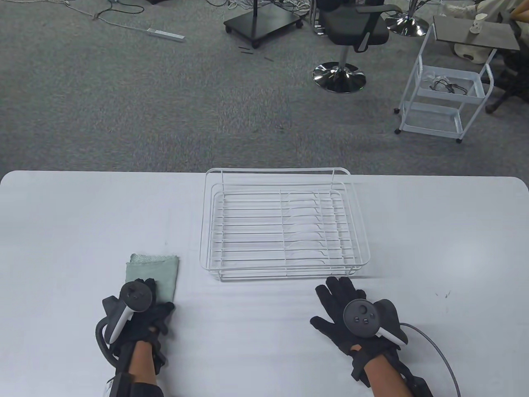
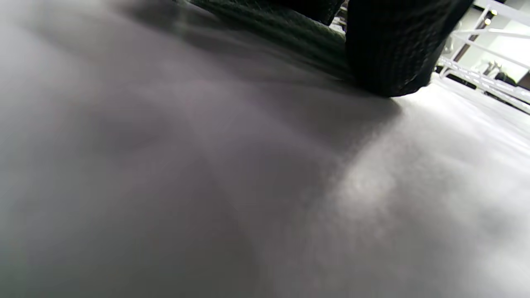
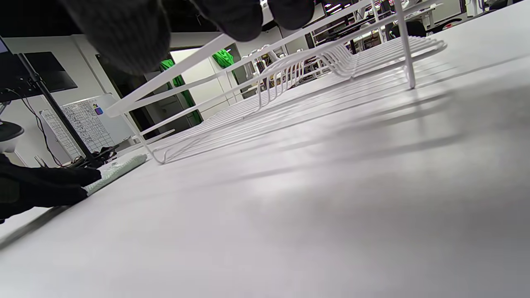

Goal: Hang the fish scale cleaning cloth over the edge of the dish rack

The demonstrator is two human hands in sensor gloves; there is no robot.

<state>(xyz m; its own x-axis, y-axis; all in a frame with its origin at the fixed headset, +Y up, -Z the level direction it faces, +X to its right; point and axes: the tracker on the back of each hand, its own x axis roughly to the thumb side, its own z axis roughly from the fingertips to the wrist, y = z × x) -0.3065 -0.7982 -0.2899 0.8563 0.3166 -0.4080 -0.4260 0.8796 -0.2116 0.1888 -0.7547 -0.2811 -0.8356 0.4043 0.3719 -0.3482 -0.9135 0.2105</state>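
Note:
The pale green fish scale cloth lies folded flat on the white table, left of the white wire dish rack. My left hand rests on the cloth's near end with fingers laid flat over it; the tracker hides most of them. In the left wrist view a gloved finger touches the table beside the cloth. My right hand lies flat and empty on the table, fingers spread, just in front of the rack's near right corner. The right wrist view shows the rack, the cloth and my left hand.
The white table ends just behind the rack. Beyond it on the grey carpet stand a white trolley and an office chair. A cable runs from my right wrist.

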